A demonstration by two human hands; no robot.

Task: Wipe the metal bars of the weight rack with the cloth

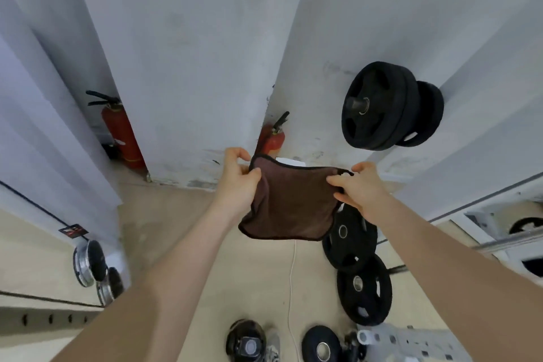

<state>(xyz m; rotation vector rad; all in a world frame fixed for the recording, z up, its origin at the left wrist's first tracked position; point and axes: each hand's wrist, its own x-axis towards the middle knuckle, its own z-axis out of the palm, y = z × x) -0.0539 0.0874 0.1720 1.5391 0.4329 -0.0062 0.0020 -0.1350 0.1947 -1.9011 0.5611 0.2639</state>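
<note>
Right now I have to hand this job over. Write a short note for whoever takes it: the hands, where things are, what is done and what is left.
Left hand: pinches the brown cloth at its top left corner.
Right hand: pinches the top right corner; the cloth hangs spread between both hands.
Things: white perforated frame at lower right, chrome bar at far right, black plates on a wall peg ahead.
Done: cloth picked up. It is not on any bar.
Left: bring the cloth to the metal bars and wipe them.
</note>
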